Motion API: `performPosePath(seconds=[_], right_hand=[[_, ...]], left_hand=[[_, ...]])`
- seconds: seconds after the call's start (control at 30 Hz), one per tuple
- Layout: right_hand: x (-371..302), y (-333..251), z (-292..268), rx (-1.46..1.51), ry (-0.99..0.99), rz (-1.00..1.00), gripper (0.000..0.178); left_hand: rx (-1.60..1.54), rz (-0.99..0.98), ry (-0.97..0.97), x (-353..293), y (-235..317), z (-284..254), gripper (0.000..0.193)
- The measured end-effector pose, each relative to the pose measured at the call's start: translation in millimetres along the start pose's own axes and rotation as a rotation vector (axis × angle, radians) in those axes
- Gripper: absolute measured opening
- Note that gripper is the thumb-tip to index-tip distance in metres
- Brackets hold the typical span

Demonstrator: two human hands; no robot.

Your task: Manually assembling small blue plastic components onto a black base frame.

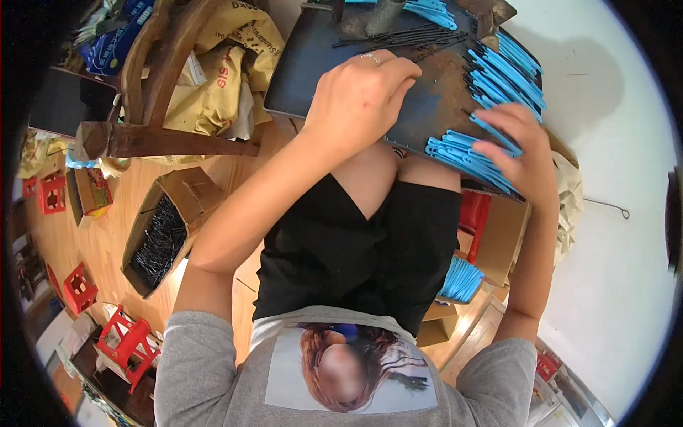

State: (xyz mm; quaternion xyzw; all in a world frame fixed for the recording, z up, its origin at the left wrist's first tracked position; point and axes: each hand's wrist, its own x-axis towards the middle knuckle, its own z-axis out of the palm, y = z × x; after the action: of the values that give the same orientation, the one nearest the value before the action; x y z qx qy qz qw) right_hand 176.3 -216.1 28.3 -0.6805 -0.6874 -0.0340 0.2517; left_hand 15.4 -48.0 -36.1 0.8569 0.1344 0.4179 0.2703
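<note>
My left hand point(363, 96) is over the dark worktop point(299, 85), its fingers curled together just in front of a loose row of thin black sticks point(398, 38). Whatever those fingertips hold, if anything, is hidden from view. At the right edge of the worktop my right hand point(523, 149) is slightly blurred, thumb and fingers apart. A slim blue plastic strip point(496, 134) with a dark tip shows between them, and I see no firm grip on it. Similar blue strips with black ends lie in a pile point(505, 82) beyond this hand, and another blue bunch point(466, 156) lies nearer me.
A metal post point(384, 18) rises at the worktop's far side, with more blue strips point(430, 11) behind it. On the floor to the left stands a cardboard box of black sticks point(160, 238). Blue strips point(462, 279) fill a box low on the right. A wooden chair frame point(167, 141) stands left.
</note>
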Motion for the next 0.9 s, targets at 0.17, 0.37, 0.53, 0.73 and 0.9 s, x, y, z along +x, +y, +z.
performPosePath(seconds=[0.17, 0.37, 0.53, 0.73, 0.9], right_hand=[[4, -12, -3, 0.100, -0.337, 0.150, 0.025], [8, -29, 10, -0.137, -0.291, 0.071, 0.015], [3, -30, 18, -0.144, -0.196, 0.053, 0.015], [0, -29, 23, -0.018, -0.018, 0.000, 0.017], [1, -31, 31, 0.083, 0.051, 0.022, 0.016]], left_hand=[[0.165, 0.096, -0.014, 21, 2, -5, 0.009], [0.530, 0.220, -0.240, 57, 17, 38, 0.011], [0.883, -0.030, -0.256, 54, 21, 54, 0.012], [0.944, 0.048, -0.328, 56, 7, 45, 0.014], [0.931, 0.044, -0.516, 58, 0, 39, 0.023]])
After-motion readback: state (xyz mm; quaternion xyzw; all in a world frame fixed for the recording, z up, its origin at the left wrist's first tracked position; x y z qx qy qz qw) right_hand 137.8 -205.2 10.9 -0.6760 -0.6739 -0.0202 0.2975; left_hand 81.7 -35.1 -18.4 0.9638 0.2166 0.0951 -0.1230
